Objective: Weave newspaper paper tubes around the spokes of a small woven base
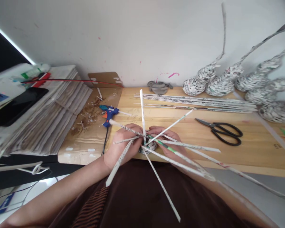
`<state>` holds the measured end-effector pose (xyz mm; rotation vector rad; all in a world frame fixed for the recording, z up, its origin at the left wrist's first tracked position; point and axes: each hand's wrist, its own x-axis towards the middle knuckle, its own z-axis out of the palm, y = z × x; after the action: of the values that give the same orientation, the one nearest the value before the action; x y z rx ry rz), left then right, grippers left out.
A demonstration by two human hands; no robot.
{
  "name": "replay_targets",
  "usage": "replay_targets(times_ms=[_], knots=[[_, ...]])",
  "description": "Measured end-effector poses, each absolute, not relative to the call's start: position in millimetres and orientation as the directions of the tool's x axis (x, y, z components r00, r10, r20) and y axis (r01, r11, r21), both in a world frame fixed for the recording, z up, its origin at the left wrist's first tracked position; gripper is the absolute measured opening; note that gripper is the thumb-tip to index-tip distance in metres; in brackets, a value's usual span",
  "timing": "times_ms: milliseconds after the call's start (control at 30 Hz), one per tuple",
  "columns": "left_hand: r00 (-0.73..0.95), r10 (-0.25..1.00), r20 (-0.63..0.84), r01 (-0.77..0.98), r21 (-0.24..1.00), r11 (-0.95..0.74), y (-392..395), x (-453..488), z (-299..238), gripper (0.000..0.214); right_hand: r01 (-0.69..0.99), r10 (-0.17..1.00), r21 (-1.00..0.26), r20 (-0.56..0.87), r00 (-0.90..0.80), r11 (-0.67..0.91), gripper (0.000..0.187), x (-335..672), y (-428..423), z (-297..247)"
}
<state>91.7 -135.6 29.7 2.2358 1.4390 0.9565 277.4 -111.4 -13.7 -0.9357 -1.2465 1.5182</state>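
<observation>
Both hands meet over a small woven hub (149,146) of rolled newspaper sticks at the near edge of the wooden table (251,152). Long paper sticks (180,145) fan out from the hub in every direction, one standing upright. My left hand (122,145) is closed round the sticks on the hub's left side. My right hand (167,141) is closed on the sticks at the hub's right, fingers pinching them. The hub itself is mostly hidden by the fingers.
Black scissors (222,131) lie to the right. A bundle of loose paper sticks (197,103) lies behind the hands. A blue glue gun (109,113) sits on cardboard at the left, beside a newspaper stack (52,114). Woven paper gourd shapes (218,84) line the back right.
</observation>
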Motion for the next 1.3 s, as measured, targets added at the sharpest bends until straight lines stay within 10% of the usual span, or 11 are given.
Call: replay_targets(times_ms=[200, 467, 767, 1133, 1300], knots=[[0.246, 0.896, 0.371, 0.676, 0.596, -0.433, -135, 91, 24, 0.019, 0.011, 0.940, -0.970, 0.233, -0.249, 0.243, 0.024, 281, -116, -14], [0.204, 0.897, 0.393, 0.667, 0.614, -0.421, -138, 93, 24, 0.017, -0.190, 0.978, -0.981, 0.013, -0.209, -0.027, 0.009, 272, -117, -2], [0.193, 0.912, 0.361, 0.695, 0.606, -0.387, -140, 92, 27, 0.014, -0.125, 0.880, -0.947, 0.320, -0.352, 0.295, 0.006, 283, -111, -1], [0.174, 0.892, 0.416, 0.683, 0.602, -0.414, -134, 93, 24, 0.017, 0.080, 0.947, -0.986, -0.163, -0.278, -0.146, 0.050, 297, -98, -6], [0.146, 0.921, 0.362, 0.717, 0.602, -0.350, -134, 98, 28, 0.017, 0.071, 0.934, -0.989, 0.098, -0.344, 0.130, 0.015, 292, -109, 8]])
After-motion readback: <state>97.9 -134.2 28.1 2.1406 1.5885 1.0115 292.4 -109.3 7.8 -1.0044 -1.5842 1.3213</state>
